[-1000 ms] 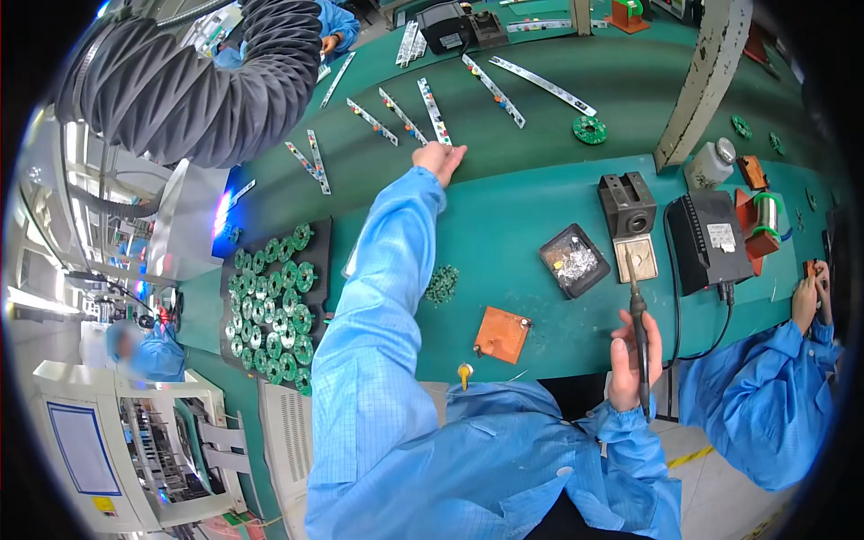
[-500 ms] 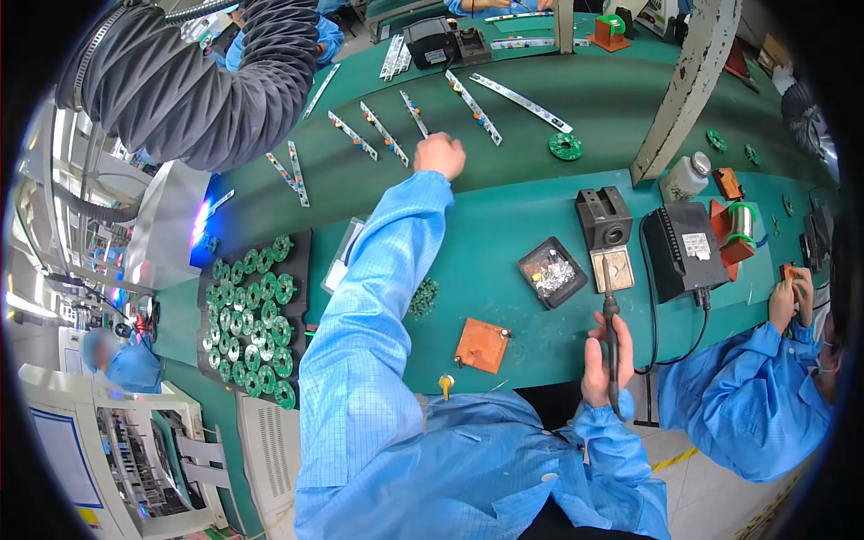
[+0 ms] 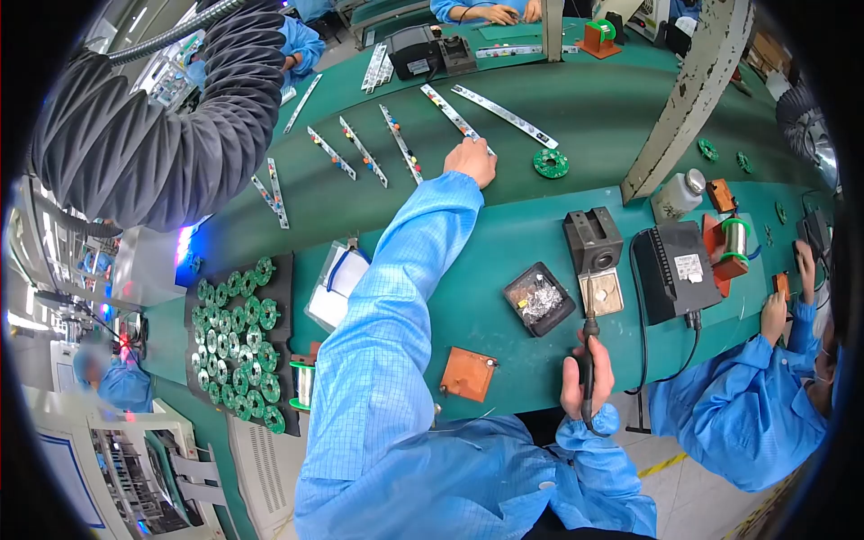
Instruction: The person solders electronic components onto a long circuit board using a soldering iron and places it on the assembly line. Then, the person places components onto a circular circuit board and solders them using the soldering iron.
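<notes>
My left hand [image 3: 471,163] stretches across to the near end of a narrow circuit board strip [image 3: 453,110] with small coloured parts. Its fingers are closed at that end, and the fingertips are partly hidden. A plain white strip [image 3: 506,117] lies just right of it, and another strip with coloured parts [image 3: 400,144] on the left. In my right hand [image 3: 587,382] is a soldering iron [image 3: 589,346], its front end over the tray of the iron stand [image 3: 593,240]. Round green circuit boards lie beyond my left hand, one [image 3: 551,164] close by.
A black dish [image 3: 540,300] of metal bits, an orange block [image 3: 468,374], a soldering station [image 3: 679,272] and a solder spool [image 3: 735,238] are on the bench. Several round boards fill a dark tray [image 3: 284,342]. A metal post [image 3: 684,103] rises at right; a co-worker's hand [image 3: 773,318] is beyond.
My left hand has moved right, from the third strip with coloured parts to the near end of the fourth. The view has shifted slightly. My right hand still holds the soldering iron.
</notes>
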The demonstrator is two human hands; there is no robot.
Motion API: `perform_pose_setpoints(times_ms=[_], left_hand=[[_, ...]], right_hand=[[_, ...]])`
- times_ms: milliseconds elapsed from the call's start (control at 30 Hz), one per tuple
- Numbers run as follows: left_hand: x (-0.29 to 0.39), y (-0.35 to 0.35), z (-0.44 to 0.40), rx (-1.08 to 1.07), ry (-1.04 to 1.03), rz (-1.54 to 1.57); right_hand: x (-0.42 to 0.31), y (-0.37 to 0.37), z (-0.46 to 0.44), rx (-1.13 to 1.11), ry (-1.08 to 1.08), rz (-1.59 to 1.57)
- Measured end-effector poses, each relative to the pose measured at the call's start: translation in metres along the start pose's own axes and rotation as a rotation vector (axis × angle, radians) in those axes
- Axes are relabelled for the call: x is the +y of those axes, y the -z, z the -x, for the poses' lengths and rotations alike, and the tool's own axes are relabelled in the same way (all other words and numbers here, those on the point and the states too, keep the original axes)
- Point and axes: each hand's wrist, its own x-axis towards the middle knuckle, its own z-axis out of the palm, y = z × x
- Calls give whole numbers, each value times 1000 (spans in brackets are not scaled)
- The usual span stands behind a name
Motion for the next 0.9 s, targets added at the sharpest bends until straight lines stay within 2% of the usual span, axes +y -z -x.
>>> perform_pose_setpoints(times_ms=[267, 367, 467, 600, 667, 800, 833, 900], left_hand=[[5, 25, 18, 12, -16, 6], [2, 56, 30, -52, -44, -69], [2, 93, 57, -22, -94, -125], [1, 139, 110, -9, -173, -146], [8, 155, 152, -34, -138, -127], [14, 165, 243, -73, -332, -37], [18, 166, 267, -147, -341, 24], [14, 148, 307, -167, -432, 114]], right_hand=[[0, 0, -3, 38, 29, -40], [-6, 2, -2, 71, -90, -117], [7, 8, 1, 183, -139, -190], [-22, 31, -38, 381, -240, -226], [-18, 37, -54, 368, -241, -237], [6, 30, -80, 167, -277, -227], [14, 25, -83, 96, -298, -232], [10, 15, -90, 1, -565, -352]])
